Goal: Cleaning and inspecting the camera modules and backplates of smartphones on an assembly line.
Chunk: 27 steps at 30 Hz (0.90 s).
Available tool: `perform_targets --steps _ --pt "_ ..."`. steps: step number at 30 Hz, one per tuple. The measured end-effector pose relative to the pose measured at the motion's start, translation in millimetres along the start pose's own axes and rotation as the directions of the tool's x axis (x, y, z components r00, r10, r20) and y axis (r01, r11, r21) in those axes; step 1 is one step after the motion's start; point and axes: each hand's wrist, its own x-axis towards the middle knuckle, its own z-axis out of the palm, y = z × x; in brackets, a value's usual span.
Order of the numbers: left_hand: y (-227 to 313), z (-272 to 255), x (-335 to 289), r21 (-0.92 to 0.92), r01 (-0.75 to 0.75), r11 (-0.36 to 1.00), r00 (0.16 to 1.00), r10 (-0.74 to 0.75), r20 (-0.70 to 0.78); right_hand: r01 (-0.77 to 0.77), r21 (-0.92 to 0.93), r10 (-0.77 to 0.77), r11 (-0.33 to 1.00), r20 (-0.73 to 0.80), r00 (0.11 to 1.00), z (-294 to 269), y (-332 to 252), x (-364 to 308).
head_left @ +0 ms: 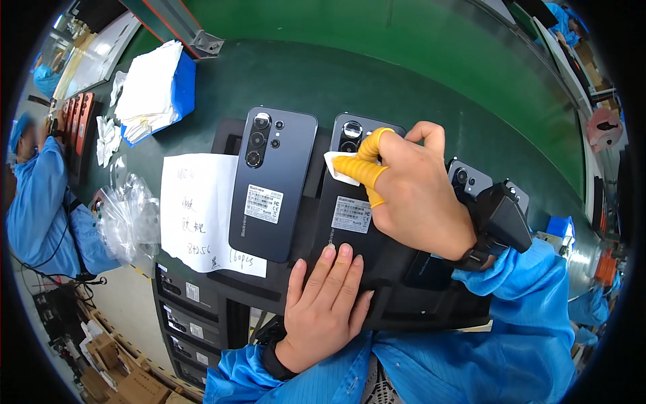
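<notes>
My right hand (420,195) wears yellow finger cots on several fingers and pinches a folded white wipe (343,167) against the back of a dark smartphone (323,219), just below its camera lenses. My left hand (326,303) lies flat with fingers stretched out, its fingertips on the lower end of that same phone. Another dark smartphone (286,182) lies back up to the left, a white label on its back. Both phones rest on a black foam tray (269,293). Beyond my right wrist more phones (469,176) are partly hidden.
A handwritten paper sheet (195,209) lies under the left phone's edge. Farther left are a blue box of white wipes (182,91) and clear plastic bags (131,215). Stacked trays of phones (192,320) stand at lower left. A co-worker in blue (50,202) sits at far left.
</notes>
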Motion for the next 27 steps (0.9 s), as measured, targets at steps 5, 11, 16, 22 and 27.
perform_targets --steps 5,11,16,22,27 --pt "0.1 0.2 -0.4 -0.035 0.009 0.999 1.0 -0.009 0.009 -0.103 0.01 0.103 0.995 -0.04 0.994 -15.7 0.8 -15.4" --pt "2.0 -0.5 0.6 0.032 -0.011 0.999 1.0 0.011 -0.002 0.178 -0.114 -0.188 0.977 -0.08 0.979 -6.6 2.9 -11.6" --pt "-1.4 1.4 -2.8 -0.01 0.004 1.0 1.0 -0.004 0.007 0.189 -0.39 -0.283 0.901 -0.199 0.938 3.1 37.2 30.7" --pt "1.0 0.8 -0.4 -0.016 -0.002 1.0 1.0 0.002 0.003 0.321 -0.308 -0.369 0.895 -0.11 0.923 -6.3 21.6 20.8" --pt "1.7 -1.6 0.1 0.01 0.003 1.0 1.0 -0.003 0.008 0.17 -0.412 -0.285 0.895 -0.236 0.929 -5.7 37.4 30.3"
